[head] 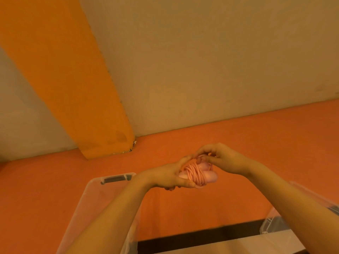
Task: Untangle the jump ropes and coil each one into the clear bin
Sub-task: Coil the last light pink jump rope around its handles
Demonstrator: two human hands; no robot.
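Hands raised: left hand (pixel 171 176) clasps pink jump rope (pixel 197 174); right hand (pixel 222 159) pinches cord.

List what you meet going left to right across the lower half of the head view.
Clear bin → left hand → pink jump rope wound around its handles → right hand → second clear container at the right edge.

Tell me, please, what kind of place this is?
Probably an indoor room, perhaps a play or sports room; I cannot be sure. An orange floor meets a plain wall bearing a broad orange stripe. A clear bin stands below the hands, which hold a coiled pink jump rope.
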